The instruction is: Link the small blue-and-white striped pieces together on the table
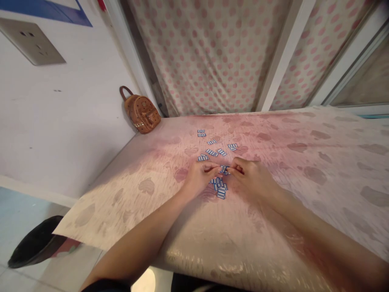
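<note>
Between my two hands is a small blue-and-white striped piece [225, 169], pinched from both sides just above the table. My left hand [200, 176] grips its left edge between thumb and fingers. On the other side, my right hand [247, 174] has its fingers closed on the right edge. Below the hands lies a loose pile of similar blue-and-white pieces [221, 190], partly overlapping. Several more striped pieces [212, 153] are scattered on the table beyond my hands, some in pairs. What is printed on them is too small to read.
A patterned cloth [146, 186] covers the table [304, 170]. A small brown backpack [142, 113] leans against the wall at the far left corner. Behind the table hangs a dotted curtain [212, 56]. On the floor at left stands a dark bin [36, 241].
</note>
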The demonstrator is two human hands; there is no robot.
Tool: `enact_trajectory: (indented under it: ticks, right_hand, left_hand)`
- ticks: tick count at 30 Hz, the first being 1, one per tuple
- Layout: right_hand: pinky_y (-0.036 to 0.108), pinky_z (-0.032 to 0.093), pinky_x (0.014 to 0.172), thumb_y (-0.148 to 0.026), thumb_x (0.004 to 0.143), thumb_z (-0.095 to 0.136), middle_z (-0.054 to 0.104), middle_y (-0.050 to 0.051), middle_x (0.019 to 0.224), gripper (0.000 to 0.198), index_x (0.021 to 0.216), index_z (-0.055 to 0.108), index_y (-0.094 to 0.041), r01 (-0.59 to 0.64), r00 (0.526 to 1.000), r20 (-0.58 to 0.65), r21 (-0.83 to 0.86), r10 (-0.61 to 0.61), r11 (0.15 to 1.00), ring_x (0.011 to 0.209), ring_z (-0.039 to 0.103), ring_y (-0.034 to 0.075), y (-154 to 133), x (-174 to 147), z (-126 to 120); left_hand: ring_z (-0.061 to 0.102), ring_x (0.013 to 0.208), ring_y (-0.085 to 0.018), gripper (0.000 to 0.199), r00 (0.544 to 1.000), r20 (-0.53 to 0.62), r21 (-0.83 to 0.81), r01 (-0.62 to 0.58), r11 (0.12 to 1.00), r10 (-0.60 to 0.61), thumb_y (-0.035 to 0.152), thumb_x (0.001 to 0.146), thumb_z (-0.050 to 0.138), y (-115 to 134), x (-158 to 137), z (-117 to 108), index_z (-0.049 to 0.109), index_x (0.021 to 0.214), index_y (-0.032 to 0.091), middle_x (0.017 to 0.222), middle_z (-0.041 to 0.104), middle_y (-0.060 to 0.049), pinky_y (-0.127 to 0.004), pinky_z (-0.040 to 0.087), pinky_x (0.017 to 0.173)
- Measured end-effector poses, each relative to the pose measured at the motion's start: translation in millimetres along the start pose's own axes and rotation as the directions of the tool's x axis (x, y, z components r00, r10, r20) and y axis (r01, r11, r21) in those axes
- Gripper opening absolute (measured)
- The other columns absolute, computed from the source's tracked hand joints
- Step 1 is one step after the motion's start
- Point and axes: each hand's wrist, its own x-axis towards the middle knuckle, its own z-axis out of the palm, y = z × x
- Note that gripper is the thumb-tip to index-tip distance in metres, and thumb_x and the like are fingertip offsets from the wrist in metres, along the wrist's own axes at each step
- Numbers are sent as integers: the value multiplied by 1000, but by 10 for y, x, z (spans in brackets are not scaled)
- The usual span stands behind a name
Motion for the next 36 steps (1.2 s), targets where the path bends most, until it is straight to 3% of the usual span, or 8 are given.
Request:
enact_trajectory:
  ticks: [3,6,12,27,32,36]
  right_hand:
    - [28,30,56,-30,90,54,56,-1,60,21,70,49,-22,-9,1000,-26,-4,9,1000,56,52,17,28,6,18]
    - [28,32,59,-25,92,54,60,0,68,16,77,50,-22,-32,998,-52,-26,30,999,62,56,18,84,25,60]
    - [31,40,73,-21,89,64,63,8,94,12,81,54,-19,33,999,38,-92,-30,995,84,60,22,215,80,269]
    - [27,36,63,-14,84,54,58,-1,73,11,81,47,-22,-30,997,72,105,22,994,68,56,17,245,90,342]
    - [27,40,67,-19,86,48,67,2,83,14,95,58,-21,-22,998,-50,217,34,976,73,61,19,263,90,220]
    - [28,40,65,-27,89,46,67,3,81,18,84,62,-21,-6,987,-154,240,44,971,71,59,19,208,99,55]
  left_hand:
    - [76,79,-20,20,1000,-26,-8,12,1000,-13,34,86,72,10,8,-2,79,90,16,89,79,-8,-27,60,71]
    - [76,75,-19,15,991,-130,-2,40,999,-40,28,87,70,36,26,-20,79,90,16,86,79,-7,-27,61,68]
    - [75,76,-19,14,969,-247,4,29,1000,-27,27,87,69,98,50,-90,78,84,17,81,78,-5,-28,61,69]
    - [75,74,-18,13,965,-259,-13,44,999,-46,23,88,67,58,90,-127,78,84,16,82,78,-5,-29,61,73]
    - [75,74,-19,15,962,-269,21,52,998,-44,26,87,68,12,110,-151,79,88,16,83,78,-6,-28,60,70]
    - [76,75,-21,16,964,-263,61,63,996,-45,28,86,68,-10,114,-143,79,88,16,82,78,-6,-26,58,64]
